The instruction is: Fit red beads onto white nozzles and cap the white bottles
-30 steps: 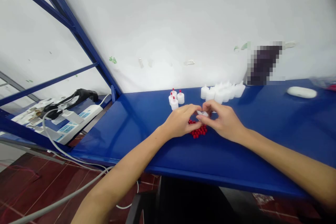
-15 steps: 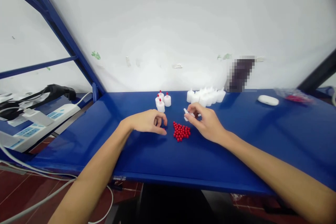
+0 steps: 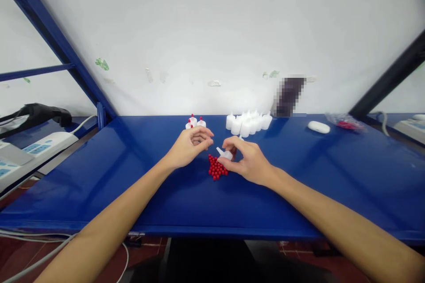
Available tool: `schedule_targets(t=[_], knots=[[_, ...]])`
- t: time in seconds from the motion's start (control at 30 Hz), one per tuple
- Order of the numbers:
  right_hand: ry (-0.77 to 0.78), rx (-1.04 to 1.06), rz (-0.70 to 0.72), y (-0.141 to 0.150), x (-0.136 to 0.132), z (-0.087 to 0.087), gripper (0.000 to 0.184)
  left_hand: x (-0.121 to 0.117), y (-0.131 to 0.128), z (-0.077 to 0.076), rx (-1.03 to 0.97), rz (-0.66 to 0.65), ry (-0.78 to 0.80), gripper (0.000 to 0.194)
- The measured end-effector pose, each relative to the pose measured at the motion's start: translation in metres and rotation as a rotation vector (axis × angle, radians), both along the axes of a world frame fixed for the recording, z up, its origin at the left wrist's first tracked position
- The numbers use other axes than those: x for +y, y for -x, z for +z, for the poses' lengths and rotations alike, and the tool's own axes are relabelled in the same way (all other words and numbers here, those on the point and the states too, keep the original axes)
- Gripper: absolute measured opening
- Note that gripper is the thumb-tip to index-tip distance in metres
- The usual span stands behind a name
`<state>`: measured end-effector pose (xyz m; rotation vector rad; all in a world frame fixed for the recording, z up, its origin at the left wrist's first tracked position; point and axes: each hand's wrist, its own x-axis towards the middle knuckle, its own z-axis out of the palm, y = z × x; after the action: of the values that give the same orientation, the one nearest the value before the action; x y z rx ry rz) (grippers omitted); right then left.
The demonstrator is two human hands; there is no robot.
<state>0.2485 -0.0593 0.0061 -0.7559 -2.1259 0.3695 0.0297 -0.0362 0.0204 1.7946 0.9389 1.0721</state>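
My right hand (image 3: 247,163) is closed round a small white bottle (image 3: 225,154), tipped so its nozzle points left. My left hand (image 3: 189,146) is raised just left of it, fingers curled with fingertips pinched; what they hold is too small to see. A pile of several small red caps (image 3: 216,169) lies on the blue table (image 3: 133,177) just below both hands. Behind my left hand stand white bottles with red caps (image 3: 195,121). A cluster of several uncapped white bottles (image 3: 247,123) stands by the wall.
A white oval case (image 3: 318,127) and a clear bag with red bits (image 3: 345,121) lie at the back right. A power strip (image 3: 29,148) and black cable sit on the left shelf. Blue frame bars rise at left, a black bar at right.
My left hand rose from the table and moved toward the right hand. My right hand drew the white bottle nearer and tipped it leftward. The view shifted right.
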Motion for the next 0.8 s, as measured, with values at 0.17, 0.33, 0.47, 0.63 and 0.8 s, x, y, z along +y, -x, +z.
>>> schedule_targets(t=[0.17, 0.33, 0.47, 0.63, 0.8], knots=[[-0.105, -0.016, 0.005, 0.001, -0.001, 0.0, 0.019, -0.005, -0.018, -0.005, -0.179, -0.001, 0.045, 0.029], [-0.091, 0.028, -0.047, 0.001, 0.001, -0.001, 0.021, -0.012, -0.022, -0.004, -0.185, -0.01, 0.089, 0.032], [-0.06, 0.05, -0.04, 0.001, 0.0, 0.001, 0.021, -0.014, -0.023, -0.004, -0.191, -0.034, 0.067, 0.029], [-0.051, 0.098, -0.073, 0.003, -0.002, 0.004, 0.022, -0.019, -0.021, -0.003, -0.177, -0.066, 0.015, 0.023], [0.01, 0.183, -0.112, 0.004, -0.001, 0.004, 0.021, -0.028, -0.02, -0.001, 0.064, -0.072, -0.252, 0.037]])
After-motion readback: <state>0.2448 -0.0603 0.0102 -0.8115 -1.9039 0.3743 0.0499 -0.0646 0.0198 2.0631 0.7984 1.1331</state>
